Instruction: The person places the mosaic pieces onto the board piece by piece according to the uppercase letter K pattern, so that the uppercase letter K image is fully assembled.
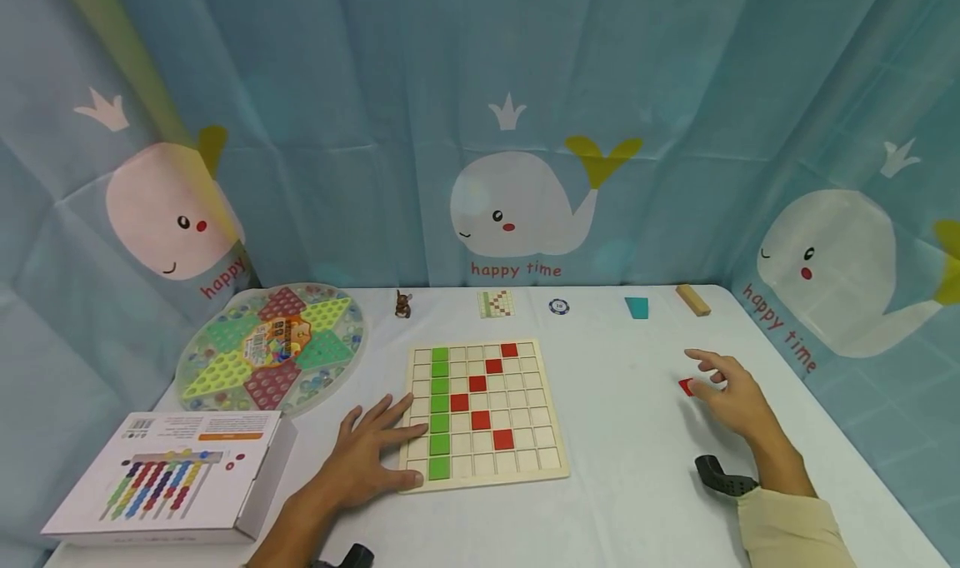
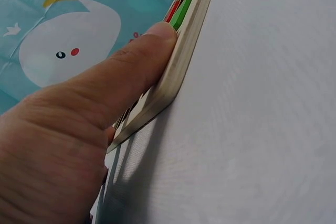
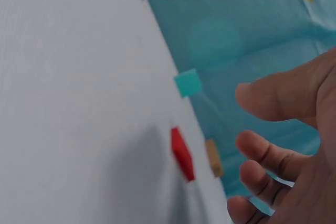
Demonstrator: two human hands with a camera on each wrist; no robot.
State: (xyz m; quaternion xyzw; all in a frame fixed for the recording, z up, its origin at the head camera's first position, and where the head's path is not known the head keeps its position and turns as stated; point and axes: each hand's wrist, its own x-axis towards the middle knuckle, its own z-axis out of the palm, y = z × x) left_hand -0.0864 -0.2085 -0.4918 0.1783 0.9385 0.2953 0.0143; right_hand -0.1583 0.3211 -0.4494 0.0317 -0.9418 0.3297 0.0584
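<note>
A square wooden grid board [image 1: 517, 399] lies in the middle of the table. One column of it is filled with green tiles [image 1: 439, 403], and several red tiles [image 1: 477, 383] sit in slanting lines. My left hand [image 1: 363, 455] rests with spread fingers on the board's left edge. Its thumb [image 2: 152, 51] presses the rim near a corner in the left wrist view. Off to the right, my right hand [image 1: 727, 397] hovers over the table, fingers loosely bent and holding nothing. Just below it a loose red tile [image 3: 182, 154] is on the white cloth, apart from the fingertips.
A round board with a coloured star [image 1: 322, 311] is at the left, behind a white box [image 1: 180, 435]. Along the back stand a small brown figurine [image 1: 402, 305], a pattern card [image 1: 497, 304], a round chip [image 1: 558, 306], a teal piece [image 1: 637, 307] and a wooden block [image 1: 693, 300].
</note>
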